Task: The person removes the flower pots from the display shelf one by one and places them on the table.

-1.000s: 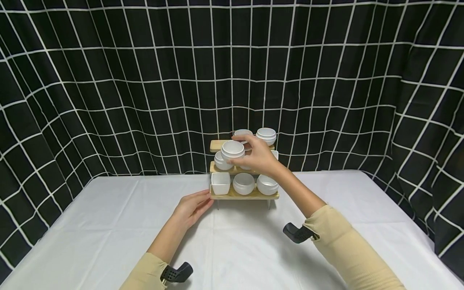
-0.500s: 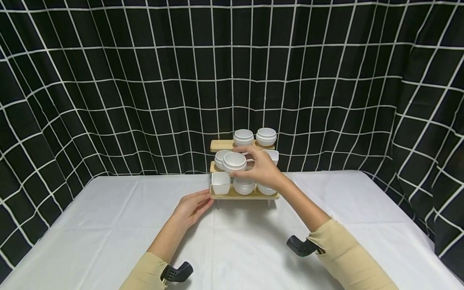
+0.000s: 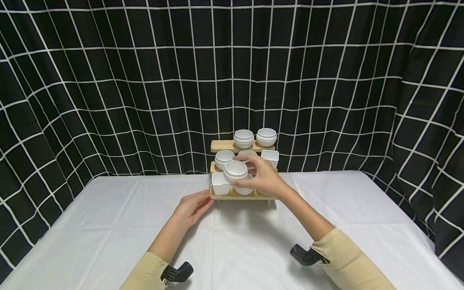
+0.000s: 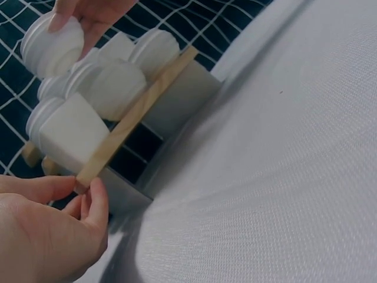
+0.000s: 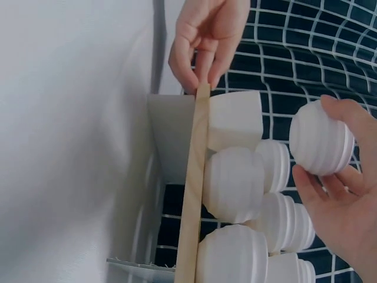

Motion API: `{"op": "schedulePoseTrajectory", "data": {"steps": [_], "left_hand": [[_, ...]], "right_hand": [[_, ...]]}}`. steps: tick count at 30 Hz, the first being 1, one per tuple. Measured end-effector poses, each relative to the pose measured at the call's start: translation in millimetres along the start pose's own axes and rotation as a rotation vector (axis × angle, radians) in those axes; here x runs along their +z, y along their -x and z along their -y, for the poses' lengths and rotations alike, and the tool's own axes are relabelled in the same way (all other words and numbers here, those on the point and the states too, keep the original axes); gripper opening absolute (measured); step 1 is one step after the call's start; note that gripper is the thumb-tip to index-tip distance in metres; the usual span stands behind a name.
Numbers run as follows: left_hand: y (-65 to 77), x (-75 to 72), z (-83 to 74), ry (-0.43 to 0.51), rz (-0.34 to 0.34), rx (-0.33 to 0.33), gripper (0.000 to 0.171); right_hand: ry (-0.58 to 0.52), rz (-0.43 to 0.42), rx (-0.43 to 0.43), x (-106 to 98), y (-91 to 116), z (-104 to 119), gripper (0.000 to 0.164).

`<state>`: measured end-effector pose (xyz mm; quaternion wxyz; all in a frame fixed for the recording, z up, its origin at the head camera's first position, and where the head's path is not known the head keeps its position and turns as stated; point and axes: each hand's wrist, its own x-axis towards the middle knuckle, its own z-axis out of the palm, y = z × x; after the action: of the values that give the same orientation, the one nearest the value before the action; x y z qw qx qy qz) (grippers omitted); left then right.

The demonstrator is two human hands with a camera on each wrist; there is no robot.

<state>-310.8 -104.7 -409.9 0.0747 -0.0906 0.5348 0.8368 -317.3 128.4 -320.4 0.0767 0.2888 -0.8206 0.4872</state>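
Note:
In the head view, a tiered stand (image 3: 232,197) with wooden shelves holds small white jars. My left hand (image 3: 192,207) pinches the left end of its lowest shelf board (image 4: 141,112) between thumb and fingers, as the left wrist view shows. My right hand (image 3: 266,179) grips a white round jar (image 3: 235,172) by its sides, lifted in front of the lower shelves. In the right wrist view that jar (image 5: 318,138) hangs apart from the others. On the bottom shelf stand a square jar (image 3: 219,185) and a round jar (image 3: 243,190); the right hand hides the bottom right.
Two round jars (image 3: 243,139) stand on the top shelf (image 3: 222,146). The middle shelf carries a round jar (image 3: 224,158), a partly covered one and a square jar (image 3: 270,157). A white cloth (image 3: 145,225) covers the table, and a black gridded curtain (image 3: 174,100) hangs behind.
My right hand has moved the jar down and slightly right, from the upper shelves to in front of the lower ones. The left hand has stayed at the shelf end.

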Motion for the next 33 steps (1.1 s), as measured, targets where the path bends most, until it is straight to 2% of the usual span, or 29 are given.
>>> {"op": "schedulePoseTrajectory", "data": {"steps": [10,14,20,33], "left_hand": [[1.4,-0.3,-0.2,-0.017,0.019,0.022,0.040],[1.6,-0.3,0.2,-0.020,0.025,0.034,0.040],[1.6,-0.2,1.3,-0.004,0.019,0.029,0.040],[-0.7,0.6,1.9,-0.013,0.015,0.022,0.039]], "right_hand": [[-0.004,0.000,-0.009,7.3,11.7,-1.8,0.065],[-0.038,0.013,-0.022,10.6,16.5,-2.3,0.065],[-0.075,0.038,-0.032,15.7,22.1,-0.3,0.064],[-0.071,0.059,-0.028,19.5,32.5,-5.0,0.066]]}}
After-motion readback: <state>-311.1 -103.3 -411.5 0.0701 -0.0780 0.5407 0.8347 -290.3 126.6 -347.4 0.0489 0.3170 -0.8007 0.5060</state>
